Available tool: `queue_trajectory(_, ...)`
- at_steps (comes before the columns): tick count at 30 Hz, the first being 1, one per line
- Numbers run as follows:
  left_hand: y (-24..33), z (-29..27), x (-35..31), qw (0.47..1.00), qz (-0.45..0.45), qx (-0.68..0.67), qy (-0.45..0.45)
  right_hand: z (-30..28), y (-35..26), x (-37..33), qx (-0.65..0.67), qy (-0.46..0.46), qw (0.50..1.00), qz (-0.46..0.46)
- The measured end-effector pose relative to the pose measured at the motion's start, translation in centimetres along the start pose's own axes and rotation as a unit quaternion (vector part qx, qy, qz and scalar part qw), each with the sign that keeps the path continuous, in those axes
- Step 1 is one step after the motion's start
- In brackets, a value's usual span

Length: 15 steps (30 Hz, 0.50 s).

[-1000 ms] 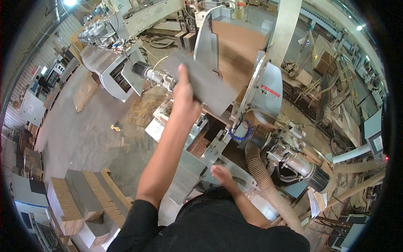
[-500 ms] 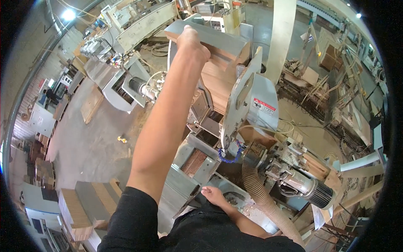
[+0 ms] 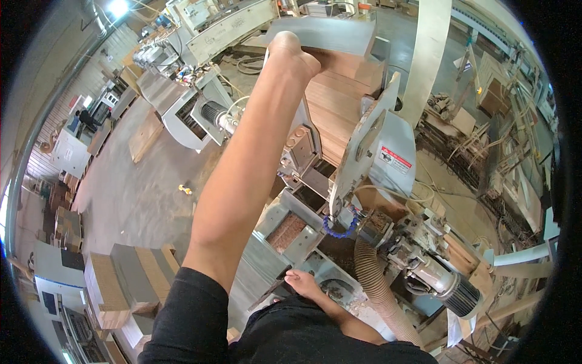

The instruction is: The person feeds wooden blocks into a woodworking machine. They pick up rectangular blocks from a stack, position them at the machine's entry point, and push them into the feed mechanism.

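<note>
My left arm reaches far forward, and my left hand (image 3: 290, 50) is at the near edge of a grey-faced board (image 3: 330, 35) on top of a stack of brown boards (image 3: 333, 109). Its fingers are hidden behind the wrist and the board. The stack stands between the metal guards of a machine, with a pale curved guard (image 3: 357, 151) on its right. Low near my body, my right hand (image 3: 303, 284) is closed, fingers curled, beside a grey metal bed; whatever it may hold cannot be made out.
To the right are a motor (image 3: 458, 294) and a ribbed hose (image 3: 376, 285); a blue coiled tube (image 3: 341, 224) hangs nearer the middle. Stacked boards (image 3: 124, 279) stand at lower left. A wooden sheet (image 3: 145, 142) lies on the floor, and a person (image 3: 86, 120) is far left.
The view has shifted, so most things sit further right. The grey-faced board has turned and moved slightly away, with my left hand still at its edge. My right hand stays low near my body.
</note>
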<state>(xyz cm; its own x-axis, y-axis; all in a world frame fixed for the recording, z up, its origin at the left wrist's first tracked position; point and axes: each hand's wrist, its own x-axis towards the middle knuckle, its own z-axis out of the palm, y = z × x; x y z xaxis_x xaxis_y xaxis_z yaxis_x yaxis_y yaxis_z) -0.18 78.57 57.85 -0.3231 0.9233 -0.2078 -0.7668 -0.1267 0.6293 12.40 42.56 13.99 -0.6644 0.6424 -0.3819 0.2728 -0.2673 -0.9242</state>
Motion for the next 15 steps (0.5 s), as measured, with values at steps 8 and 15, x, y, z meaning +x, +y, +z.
queue_trajectory(8, -1.5, 1.1, 3.6, 0.983, 0.053, 0.104, 0.145, -0.5, -3.3, -0.2, -0.027, -0.034, 0.999, 0.018)
queue_trajectory(15, -3.4, 3.9, -0.8, 0.967, 0.031, 0.135, 0.214, -1.0, -0.4, 0.0, 0.021, 0.025, 0.999, 0.014)
